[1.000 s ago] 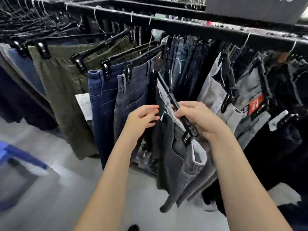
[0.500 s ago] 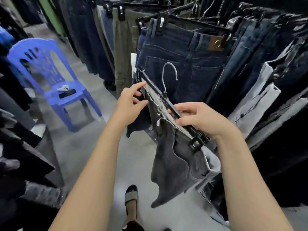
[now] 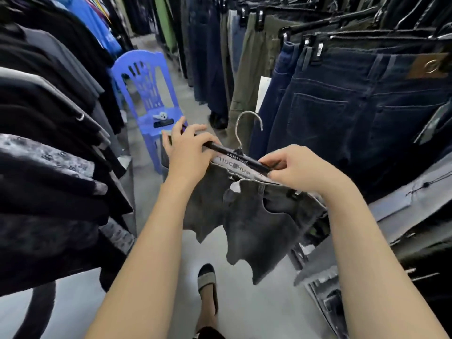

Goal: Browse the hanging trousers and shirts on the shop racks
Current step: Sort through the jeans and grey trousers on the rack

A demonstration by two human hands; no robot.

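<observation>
Both hands hold 1 black clip hanger (image 3: 241, 159) carrying grey jeans (image 3: 259, 223) over the bare aisle floor (image 3: 256, 311). The left hand (image 3: 189, 152) curls over its left end; the right hand (image 3: 302, 168) pinches its right end. Dark shirts (image 3: 49, 143) crowd 9 o'clock, hanging jeans (image 3: 354, 113) 2 o'clock, a blue chair (image 3: 146, 94) 11 o'clock.

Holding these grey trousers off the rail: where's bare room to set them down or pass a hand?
Bare floor between the two racks. The blue chair seat is partly taken by small items. Crowded: dark jeans and shirts packed tight.
</observation>
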